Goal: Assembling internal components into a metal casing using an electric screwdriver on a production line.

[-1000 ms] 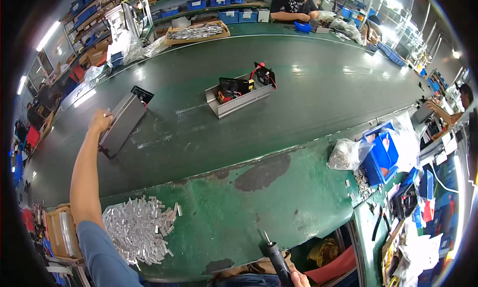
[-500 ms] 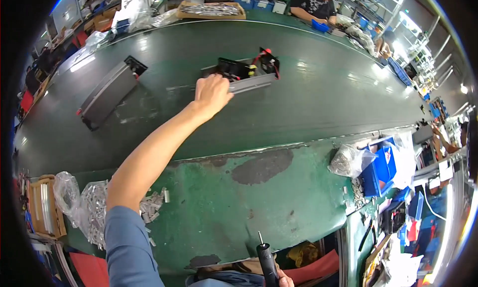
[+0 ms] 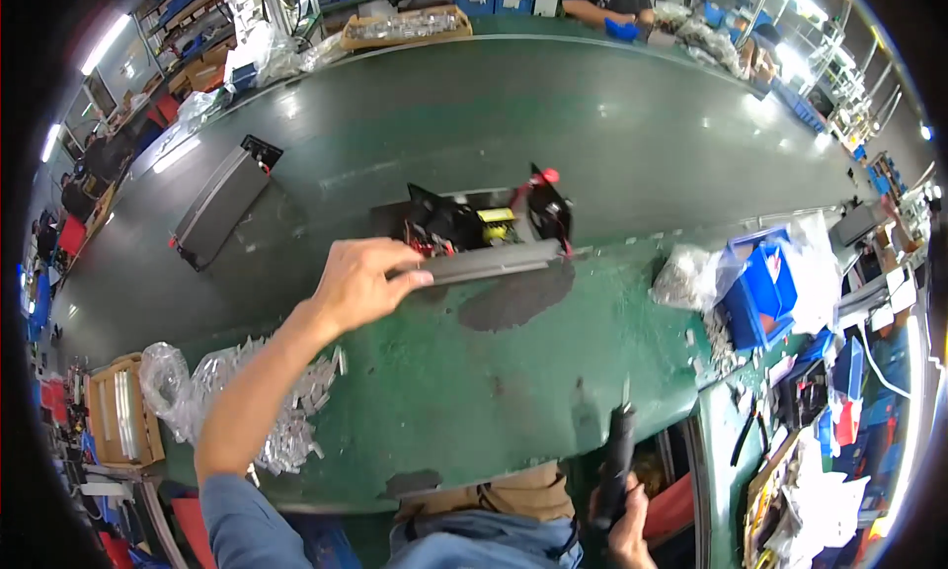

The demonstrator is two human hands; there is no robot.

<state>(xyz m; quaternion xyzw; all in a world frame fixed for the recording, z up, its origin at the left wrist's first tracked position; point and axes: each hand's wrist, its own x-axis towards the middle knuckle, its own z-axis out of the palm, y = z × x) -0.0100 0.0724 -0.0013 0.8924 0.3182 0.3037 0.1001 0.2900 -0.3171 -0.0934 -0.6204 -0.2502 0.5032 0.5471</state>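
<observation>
Left grip (image 3: 360,283) is pinching the case (image 3: 494,262), seemingly for positioning, next likely needing steadiness, with right grip (image 3: 629,525) clasping a driver (image 3: 618,452).

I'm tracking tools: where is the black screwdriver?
The black screwdriver is at the lower right of the head view, in the right grip, by the near edge of the green bench.

- Two grey housings (image 3: 494,264), from where I stand
- One black screwdriver (image 3: 618,450)
- One heap of silver pieces (image 3: 291,445), too many to count
- One cardboard box (image 3: 147,426) at the desk's (image 3: 444,381) left end
- One pair of pliers (image 3: 748,436)
</observation>
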